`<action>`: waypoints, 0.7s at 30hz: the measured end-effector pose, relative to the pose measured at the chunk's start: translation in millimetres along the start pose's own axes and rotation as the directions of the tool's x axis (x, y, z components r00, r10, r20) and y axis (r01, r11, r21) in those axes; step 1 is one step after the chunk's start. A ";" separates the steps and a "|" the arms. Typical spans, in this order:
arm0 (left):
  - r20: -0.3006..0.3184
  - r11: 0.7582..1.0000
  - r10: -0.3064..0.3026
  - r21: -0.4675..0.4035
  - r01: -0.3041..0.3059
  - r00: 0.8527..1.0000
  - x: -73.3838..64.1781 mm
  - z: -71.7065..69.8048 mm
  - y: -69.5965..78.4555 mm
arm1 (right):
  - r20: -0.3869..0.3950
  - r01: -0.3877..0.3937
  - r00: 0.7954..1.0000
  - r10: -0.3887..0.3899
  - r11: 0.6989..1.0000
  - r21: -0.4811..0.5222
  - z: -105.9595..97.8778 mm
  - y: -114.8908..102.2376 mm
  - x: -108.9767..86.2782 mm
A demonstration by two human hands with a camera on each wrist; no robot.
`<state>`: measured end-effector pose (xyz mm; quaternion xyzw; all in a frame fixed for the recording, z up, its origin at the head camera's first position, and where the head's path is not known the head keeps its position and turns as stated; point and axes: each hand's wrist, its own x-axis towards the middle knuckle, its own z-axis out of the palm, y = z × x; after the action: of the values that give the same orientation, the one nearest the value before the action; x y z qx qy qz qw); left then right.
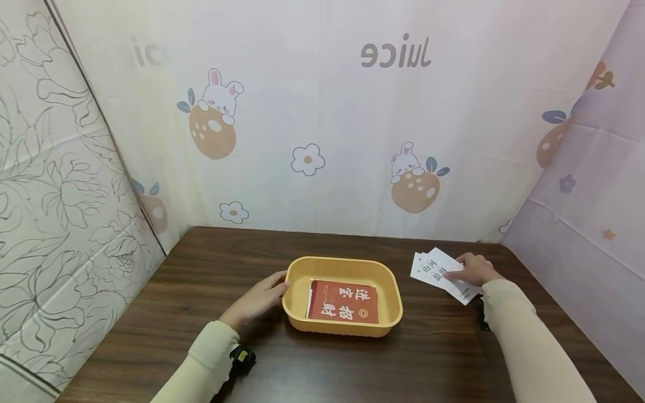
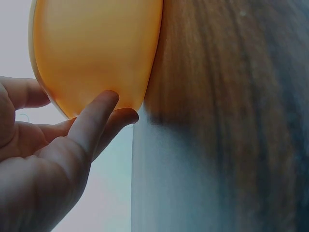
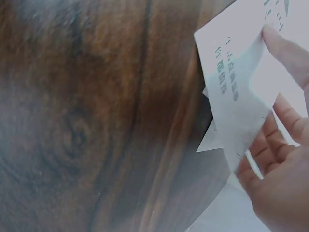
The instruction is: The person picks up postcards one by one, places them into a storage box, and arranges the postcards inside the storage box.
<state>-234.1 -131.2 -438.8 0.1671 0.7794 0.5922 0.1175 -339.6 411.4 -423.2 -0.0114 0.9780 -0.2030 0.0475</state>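
A yellow plastic basin (image 1: 342,330) stands mid-table in the head view, with red printed cards (image 1: 342,302) lying inside. My left hand (image 1: 259,299) holds the basin at its left end, by the rim. In the left wrist view, fingertips of that hand (image 2: 63,140) lie against the outer wall of the basin (image 2: 96,48), while another finger passes behind the rim. Off to the right, my right hand (image 1: 476,270) pinches a white card with dark characters (image 1: 438,268), thumb on top and fingers beneath. More white cards lie fanned under it; in the right wrist view their corners (image 3: 211,139) show.
The dark brown wooden table (image 1: 242,246) meets a printed curtain (image 1: 312,112) at the back. A floral panel (image 1: 65,196) borders the left side, and another curtain (image 1: 594,201) borders the right. Black wrist straps (image 1: 243,358) sit below the sleeves.
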 end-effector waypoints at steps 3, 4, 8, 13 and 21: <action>0.003 1.000 0.001 -0.003 -0.001 1.000 0.2 0.1 -0.7 | -0.005 0.017 1.000 -0.017 0.998 0.059 -1.3 -0.9 1.2; 0.000 1.000 0.000 -0.003 0.000 1.000 0.4 0.1 -0.9 | -0.008 0.021 1.000 -0.020 0.997 0.080 -1.9 -1.6 1.0; -0.013 1.000 -0.009 0.004 0.009 1.000 1.4 0.3 -2.3 | -0.021 0.034 0.999 -0.032 0.994 0.108 -4.8 -4.5 0.1; 0.004 1.000 0.002 -0.004 -0.002 1.000 1.2 0.0 -2.1 | -0.028 0.052 0.998 -0.049 0.991 0.122 -5.8 -7.1 0.0; 0.009 1.000 0.001 -0.007 -0.001 1.000 1.4 0.7 -2.5 | -0.042 0.056 0.998 -0.050 0.986 0.156 -7.6 -6.2 6.6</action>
<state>-235.4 -130.6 -441.3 0.1695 0.7767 0.5944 0.1213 -346.9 408.5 -414.3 -0.0297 0.9590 -0.2807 0.0242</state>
